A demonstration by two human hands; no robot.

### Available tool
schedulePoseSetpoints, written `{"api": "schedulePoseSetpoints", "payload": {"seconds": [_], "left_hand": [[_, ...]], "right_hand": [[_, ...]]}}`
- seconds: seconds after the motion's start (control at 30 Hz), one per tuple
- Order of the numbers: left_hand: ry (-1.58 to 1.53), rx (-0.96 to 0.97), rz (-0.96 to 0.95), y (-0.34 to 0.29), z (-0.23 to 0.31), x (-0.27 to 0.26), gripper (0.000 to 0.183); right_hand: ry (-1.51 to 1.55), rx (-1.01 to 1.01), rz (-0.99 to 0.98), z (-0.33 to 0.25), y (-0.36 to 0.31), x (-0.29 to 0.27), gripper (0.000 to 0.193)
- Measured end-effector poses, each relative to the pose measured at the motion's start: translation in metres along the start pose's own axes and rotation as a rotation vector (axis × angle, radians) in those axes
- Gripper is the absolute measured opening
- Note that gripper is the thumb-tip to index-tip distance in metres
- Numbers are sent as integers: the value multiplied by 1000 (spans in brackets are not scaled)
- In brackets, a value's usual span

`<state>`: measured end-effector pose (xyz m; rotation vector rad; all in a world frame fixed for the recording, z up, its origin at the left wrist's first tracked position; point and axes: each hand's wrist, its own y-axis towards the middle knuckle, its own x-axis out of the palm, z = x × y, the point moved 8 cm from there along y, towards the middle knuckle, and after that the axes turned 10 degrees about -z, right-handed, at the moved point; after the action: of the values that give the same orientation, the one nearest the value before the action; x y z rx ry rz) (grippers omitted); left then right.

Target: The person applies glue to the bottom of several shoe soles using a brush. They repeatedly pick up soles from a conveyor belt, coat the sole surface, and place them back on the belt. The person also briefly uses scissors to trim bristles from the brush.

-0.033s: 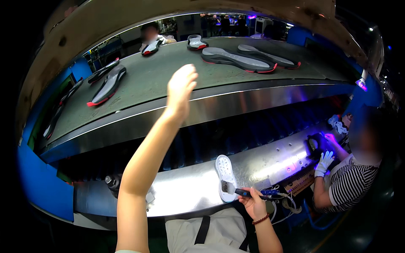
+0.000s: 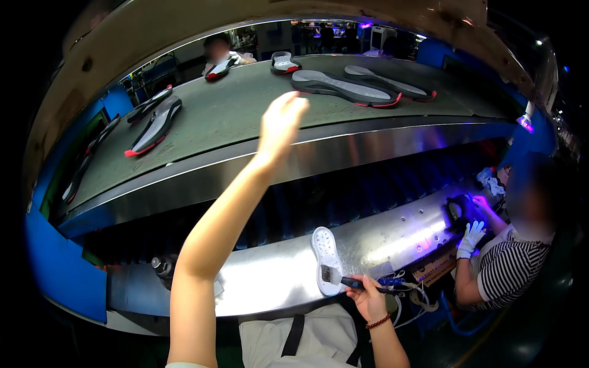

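A white sole [image 2: 326, 259] lies tread-up on the steel shelf [image 2: 270, 288], near its front edge and about midway along it. A brush [image 2: 343, 280] is grasped in the right hand [image 2: 368, 299], fingers clenched round the dark handle, and its bristle end is pressed on the heel end of the sole. A beaded bracelet [image 2: 378, 321] is worn on that wrist. Loose cables [image 2: 408, 291] lie just beside the hand, at the shelf's front edge.

The left hand [image 2: 280, 124] is raised well above the shelf, released and empty, its fingers spread loosely over the front edge of the belt [image 2: 233, 116]; nothing is touched by it. The left forearm crosses the steel rail [image 2: 343, 153] that runs below the belt.

On the belt, 2 long grey soles with red trim [image 2: 343, 87] lie side by side near the far right corner, with a small shoe part [image 2: 285, 63] just behind them at the far edge. 2 more dark soles [image 2: 153, 119] are set towards the left end, and further pieces are lined up along the left edge, too small to tell apart.

At the right end of the shelf, a dark part [image 2: 457, 211] is held under violet light by a second person in a striped shirt [image 2: 509, 270] and a white glove [image 2: 471, 238]. A third person is seen beyond the far edge of the belt.
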<state>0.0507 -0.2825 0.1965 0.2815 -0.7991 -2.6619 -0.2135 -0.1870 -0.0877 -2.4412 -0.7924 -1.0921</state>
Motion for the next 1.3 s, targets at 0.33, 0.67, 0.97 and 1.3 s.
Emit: {"api": "schedulePoseSetpoints", "payload": {"seconds": [0.33, 0.67, 0.97, 1.3], "left_hand": [[1043, 517, -280, 87, -19, 180, 58], [1479, 699, -554, 54, 2, 139, 24], [413, 839, 216, -112, 87, -70, 54], [-766, -287, -186, -191, -16, -57, 61]], "right_hand": [[23, 4, 132, 0, -24, -35, 25], [37, 72, 123, 11, -25, -49, 24], [-80, -62, 150, -11, -14, -29, 18], [-257, -400, -111, -89, 9, 43, 22]]}}
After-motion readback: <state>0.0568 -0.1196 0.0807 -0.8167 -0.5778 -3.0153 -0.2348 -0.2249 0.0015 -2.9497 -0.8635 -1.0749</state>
